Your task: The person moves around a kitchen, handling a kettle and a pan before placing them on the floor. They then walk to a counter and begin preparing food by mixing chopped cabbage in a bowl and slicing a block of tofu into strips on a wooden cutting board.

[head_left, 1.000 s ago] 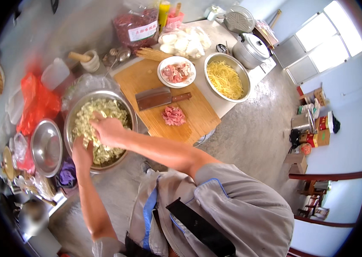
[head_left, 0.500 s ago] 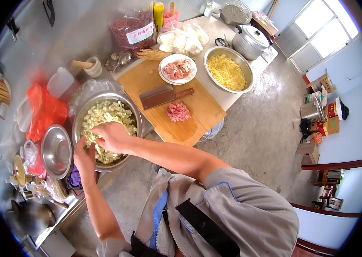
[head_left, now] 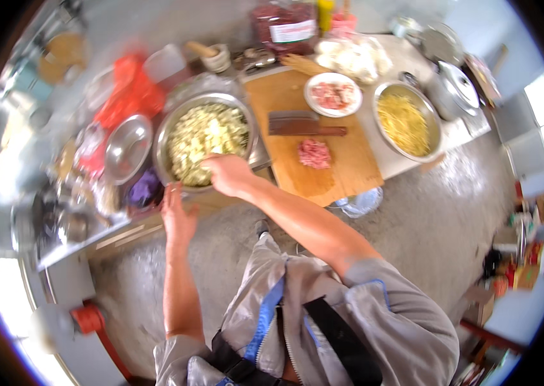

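Observation:
A large metal bowl [head_left: 163,149] full of pale, chopped vegetable [head_left: 204,132] stands at the counter's near edge. My right hand [head_left: 228,174] is over its near rim, fingers curled together at the edge of the vegetable; what they hold, if anything, is hidden. Just outside the near-left rim is my left hand [head_left: 179,215], with fingers stretched and holding nothing. To the right, a wooden cutting board [head_left: 349,168] bears a cleaver [head_left: 294,123], a small heap of cut raw meat [head_left: 314,154] and a white plate [head_left: 310,107] of meat pieces.
Yellow shreds fill a metal basin [head_left: 436,138] beside a lidded pot [head_left: 452,90]. An empty metal bowl [head_left: 128,149], a purple cloth or bag [head_left: 146,188] and a red plastic bag [head_left: 132,90] lie left. Behind are a mortar [head_left: 215,59] and a bag of pale food [head_left: 355,59].
Both hands have drawn back from over the middle of the vegetable to the bowl's near side. They have moved apart, the left now outside the rim. The view has shifted.

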Motion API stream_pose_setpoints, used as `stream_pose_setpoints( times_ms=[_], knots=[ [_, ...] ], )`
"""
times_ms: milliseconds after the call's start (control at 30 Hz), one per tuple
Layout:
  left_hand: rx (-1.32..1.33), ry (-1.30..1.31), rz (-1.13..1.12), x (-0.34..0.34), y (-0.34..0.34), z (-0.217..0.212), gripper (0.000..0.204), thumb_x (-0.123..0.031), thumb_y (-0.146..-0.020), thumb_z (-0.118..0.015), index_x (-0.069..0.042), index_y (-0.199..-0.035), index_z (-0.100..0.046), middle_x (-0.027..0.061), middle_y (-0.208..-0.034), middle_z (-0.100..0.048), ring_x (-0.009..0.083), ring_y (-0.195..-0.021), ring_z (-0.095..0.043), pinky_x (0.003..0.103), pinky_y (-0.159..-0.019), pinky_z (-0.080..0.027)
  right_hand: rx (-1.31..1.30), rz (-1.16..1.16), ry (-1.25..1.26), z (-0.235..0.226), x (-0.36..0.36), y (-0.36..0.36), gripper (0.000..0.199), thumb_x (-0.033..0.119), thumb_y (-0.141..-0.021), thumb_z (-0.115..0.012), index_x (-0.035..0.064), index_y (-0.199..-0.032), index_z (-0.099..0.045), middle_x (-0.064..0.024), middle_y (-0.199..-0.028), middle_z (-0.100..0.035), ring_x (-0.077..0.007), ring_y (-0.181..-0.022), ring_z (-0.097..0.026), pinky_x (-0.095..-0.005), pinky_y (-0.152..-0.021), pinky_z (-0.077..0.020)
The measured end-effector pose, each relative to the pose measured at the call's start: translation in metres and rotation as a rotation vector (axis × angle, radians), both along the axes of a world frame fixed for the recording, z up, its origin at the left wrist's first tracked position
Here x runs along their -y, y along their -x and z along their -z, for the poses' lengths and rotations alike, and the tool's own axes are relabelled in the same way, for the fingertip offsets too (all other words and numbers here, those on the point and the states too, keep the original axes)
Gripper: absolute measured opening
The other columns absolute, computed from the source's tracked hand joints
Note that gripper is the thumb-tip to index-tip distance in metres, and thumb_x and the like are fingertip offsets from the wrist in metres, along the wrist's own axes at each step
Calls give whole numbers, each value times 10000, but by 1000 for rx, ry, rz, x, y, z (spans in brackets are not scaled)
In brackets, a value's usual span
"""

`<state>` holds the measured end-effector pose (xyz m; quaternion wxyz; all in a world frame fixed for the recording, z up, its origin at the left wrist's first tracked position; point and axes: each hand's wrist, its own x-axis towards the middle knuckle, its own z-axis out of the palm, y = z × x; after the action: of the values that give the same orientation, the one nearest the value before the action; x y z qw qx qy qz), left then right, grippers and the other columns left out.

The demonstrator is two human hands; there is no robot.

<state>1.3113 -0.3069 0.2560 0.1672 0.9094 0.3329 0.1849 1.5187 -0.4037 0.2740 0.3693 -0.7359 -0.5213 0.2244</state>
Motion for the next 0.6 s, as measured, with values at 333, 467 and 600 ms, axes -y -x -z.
stream_pose_setpoints(
  times_ms=[333, 467, 600],
  knots=[
    [-60, 542, -317, 110, 163, 17, 499, -185, -899, -748, -13, -1348, -617, 151, -1285, -694, 246, -1136, -683, 358, -945, -529, -219, 33, -396, -35, 90, 85, 149, 182, -929, -720, 56, -851, -707, -87, -687, -683, -257, -627, -674, -358, -579, -509],
    [42, 751, -329, 124, 240, 13, 530, -243, -901, -753, -18, -1359, -612, 152, -1319, -672, 259, -1162, -672, 388, -982, -523, -18, -121, -526, -34, 113, 129, 175, 159, -932, -710, 66, -787, -678, -77, -658, -656, -273, -611, -649, -395, -564, -493],
    [-660, 502, -375, 112, 360, 117, 630, -353, -881, -777, -70, -1410, -585, 159, -1388, -629, 342, -1211, -646, 454, -1002, -525, 452, -578, 791, 113, 92, 150, 249, 297, -871, -721, 63, -954, -731, -131, -910, -734, -325, -903, -716, -454, -777, -574]
  ],
)
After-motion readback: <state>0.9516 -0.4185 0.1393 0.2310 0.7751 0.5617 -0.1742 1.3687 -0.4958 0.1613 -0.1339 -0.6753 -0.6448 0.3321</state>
